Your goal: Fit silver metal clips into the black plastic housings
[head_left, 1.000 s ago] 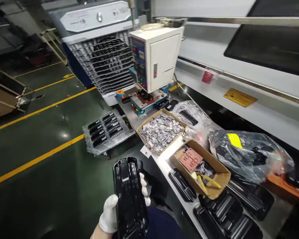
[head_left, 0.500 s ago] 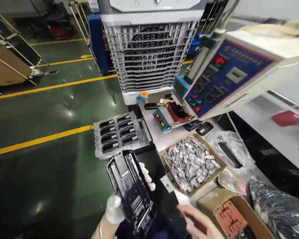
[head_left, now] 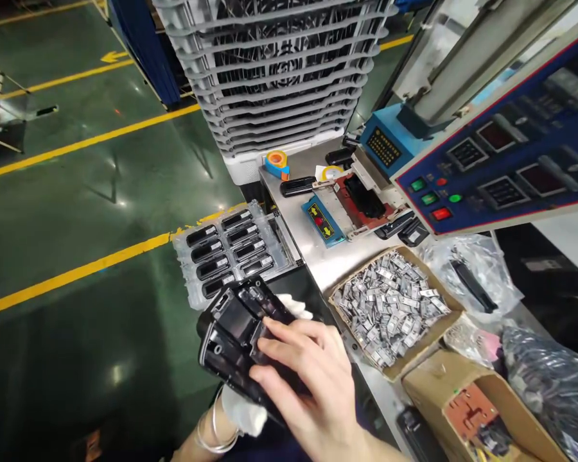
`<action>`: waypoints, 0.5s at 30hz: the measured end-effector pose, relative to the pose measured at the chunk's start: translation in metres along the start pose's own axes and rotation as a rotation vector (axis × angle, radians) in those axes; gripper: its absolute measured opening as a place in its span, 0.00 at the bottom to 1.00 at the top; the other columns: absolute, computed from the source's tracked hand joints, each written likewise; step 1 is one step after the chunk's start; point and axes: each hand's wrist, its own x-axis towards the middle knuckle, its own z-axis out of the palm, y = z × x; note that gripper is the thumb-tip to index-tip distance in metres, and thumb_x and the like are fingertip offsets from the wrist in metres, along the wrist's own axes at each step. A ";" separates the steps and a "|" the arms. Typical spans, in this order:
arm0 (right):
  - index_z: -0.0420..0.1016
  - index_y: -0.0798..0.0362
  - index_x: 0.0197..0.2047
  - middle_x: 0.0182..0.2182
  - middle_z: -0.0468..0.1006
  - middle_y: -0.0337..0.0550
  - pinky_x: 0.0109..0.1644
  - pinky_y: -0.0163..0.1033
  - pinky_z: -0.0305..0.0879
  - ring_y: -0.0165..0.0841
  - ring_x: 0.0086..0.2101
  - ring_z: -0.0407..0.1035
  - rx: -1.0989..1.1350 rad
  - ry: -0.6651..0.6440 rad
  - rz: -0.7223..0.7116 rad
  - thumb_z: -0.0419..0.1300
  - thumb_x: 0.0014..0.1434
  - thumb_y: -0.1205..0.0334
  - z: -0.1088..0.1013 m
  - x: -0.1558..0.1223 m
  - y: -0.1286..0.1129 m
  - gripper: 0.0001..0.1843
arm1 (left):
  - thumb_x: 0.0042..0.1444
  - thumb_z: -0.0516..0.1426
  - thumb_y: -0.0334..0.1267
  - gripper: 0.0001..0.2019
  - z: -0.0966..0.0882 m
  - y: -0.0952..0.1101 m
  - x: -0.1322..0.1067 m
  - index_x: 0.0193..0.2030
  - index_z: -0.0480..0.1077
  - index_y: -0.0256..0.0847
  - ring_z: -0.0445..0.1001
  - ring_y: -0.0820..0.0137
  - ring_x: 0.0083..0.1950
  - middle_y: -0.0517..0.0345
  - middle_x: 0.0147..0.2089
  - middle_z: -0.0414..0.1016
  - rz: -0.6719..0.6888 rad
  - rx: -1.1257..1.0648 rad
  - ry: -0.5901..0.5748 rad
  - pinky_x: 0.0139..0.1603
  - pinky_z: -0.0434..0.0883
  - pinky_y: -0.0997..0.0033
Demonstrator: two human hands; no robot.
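Note:
A long black plastic housing (head_left: 236,321), its hollow inner side facing up, is tilted in front of me. My left hand (head_left: 245,410), in a white glove, grips it from beneath; the gloved fingertips show past its far edge. My right hand (head_left: 313,378) is bare and lies over the housing, thumb and fingers closing on a dark part inside it. The palm and fingers hide the near end of the housing, and I cannot make out exactly what the fingertips pinch.
A clear tray (head_left: 187,276) of black parts sits beyond the housing. Right of it are a carton (head_left: 399,372) of small metal pieces and a press machine (head_left: 385,144) with a blue control panel. Orange-and-blue tape (head_left: 277,163) stands on the metal bench (head_left: 318,260). A slatted cooler (head_left: 289,77) rises behind.
My right hand has moved left from beside the metal pieces onto the housing's inside. The pale strip near it is out of sight. The housing has turned, and the view has come closer.

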 end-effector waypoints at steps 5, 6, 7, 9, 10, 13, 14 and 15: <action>0.80 0.49 0.47 0.47 0.86 0.35 0.43 0.40 0.73 0.33 0.41 0.77 -0.017 0.005 0.028 0.62 0.73 0.52 0.001 0.003 0.003 0.10 | 0.65 0.63 0.40 0.15 0.020 0.002 -0.007 0.58 0.81 0.53 0.84 0.55 0.47 0.50 0.47 0.84 0.033 0.240 0.110 0.45 0.85 0.62; 0.80 0.50 0.47 0.48 0.86 0.36 0.42 0.41 0.73 0.34 0.41 0.78 -0.022 0.011 0.024 0.62 0.74 0.53 0.001 0.004 0.004 0.10 | 0.69 0.58 0.39 0.16 0.029 0.000 -0.009 0.59 0.80 0.53 0.84 0.57 0.45 0.50 0.47 0.84 0.023 0.274 0.135 0.45 0.85 0.61; 0.80 0.50 0.47 0.48 0.86 0.38 0.42 0.41 0.73 0.35 0.41 0.78 -0.027 0.015 0.017 0.63 0.73 0.54 0.002 0.005 0.004 0.09 | 0.71 0.54 0.39 0.17 0.039 -0.002 -0.010 0.61 0.78 0.54 0.84 0.58 0.44 0.51 0.47 0.84 0.009 0.319 0.166 0.44 0.85 0.61; 0.80 0.51 0.47 0.48 0.86 0.39 0.42 0.42 0.73 0.35 0.41 0.78 -0.042 0.021 0.015 0.63 0.73 0.56 0.002 0.006 0.005 0.08 | 0.73 0.50 0.36 0.20 0.058 -0.006 -0.012 0.63 0.76 0.54 0.84 0.60 0.42 0.51 0.46 0.84 0.007 0.431 0.230 0.43 0.85 0.61; 0.80 0.51 0.47 0.48 0.86 0.39 0.42 0.42 0.73 0.35 0.41 0.77 -0.052 0.022 0.018 0.64 0.72 0.56 0.002 0.007 0.006 0.08 | 0.73 0.50 0.34 0.20 0.066 -0.007 -0.012 0.64 0.76 0.54 0.84 0.61 0.42 0.51 0.46 0.84 0.035 0.490 0.261 0.44 0.85 0.60; 0.81 0.51 0.47 0.48 0.86 0.36 0.43 0.41 0.73 0.33 0.42 0.77 -0.101 0.032 0.027 0.66 0.71 0.56 0.002 0.008 0.009 0.08 | 0.68 0.55 0.28 0.22 0.080 -0.006 -0.010 0.64 0.76 0.52 0.84 0.58 0.47 0.50 0.47 0.83 0.199 0.640 0.332 0.58 0.81 0.52; 0.81 0.51 0.47 0.49 0.86 0.35 0.44 0.41 0.73 0.33 0.42 0.77 -0.116 0.039 0.030 0.66 0.71 0.56 0.002 0.009 0.010 0.08 | 0.66 0.57 0.27 0.23 0.083 -0.005 -0.009 0.64 0.75 0.51 0.83 0.58 0.50 0.50 0.47 0.83 0.239 0.677 0.354 0.61 0.79 0.52; 0.82 0.51 0.47 0.49 0.86 0.35 0.44 0.40 0.73 0.33 0.43 0.77 -0.127 0.047 0.031 0.66 0.71 0.56 0.002 0.009 0.010 0.08 | 0.66 0.57 0.27 0.24 0.084 -0.002 -0.007 0.65 0.75 0.51 0.83 0.59 0.51 0.50 0.48 0.83 0.258 0.707 0.375 0.63 0.79 0.53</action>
